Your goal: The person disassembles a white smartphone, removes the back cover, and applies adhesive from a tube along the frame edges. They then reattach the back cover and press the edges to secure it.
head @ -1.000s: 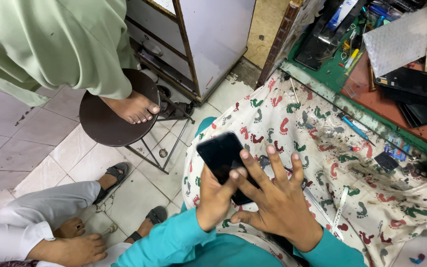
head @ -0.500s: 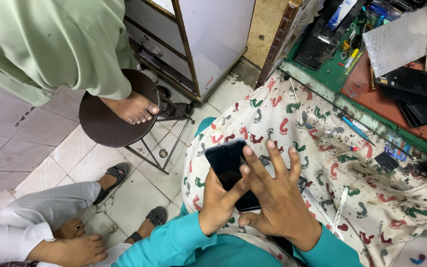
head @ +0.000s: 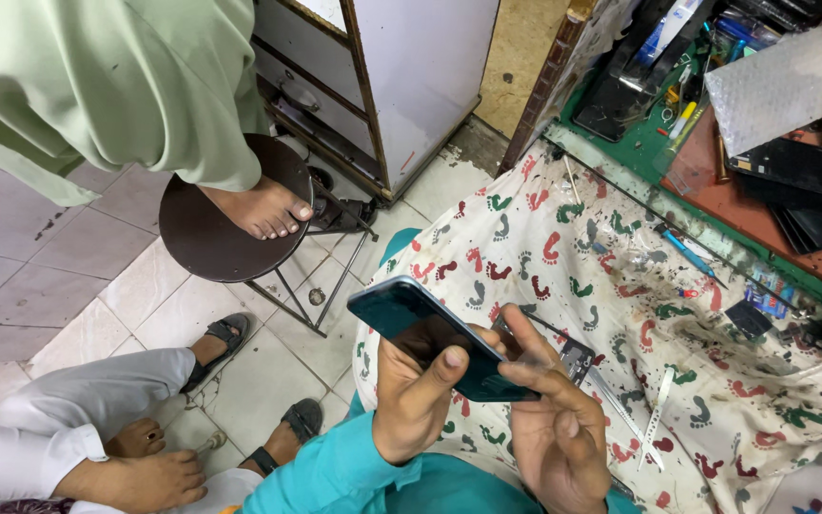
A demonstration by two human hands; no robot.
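Both hands grip the phone (head: 430, 333) — left hand (head: 420, 400) beneath, right hand (head: 558, 428) at its lower end; long axis runs ten-to-four o'clock.

A flat, dark, glossy rectangular smartphone with teal edges (head: 430, 338) is tilted in mid-air above the near-left edge of the footprint-patterned cloth (head: 620, 286), its upper-left corner raised.

Even, soft indoor light, fairly bright; shadows faint, soft one under the stool (head: 225, 224). Mild sheen on the phone (head: 430, 333) glass. Wide-angle stretch at edges; focus sharp, no motion blur
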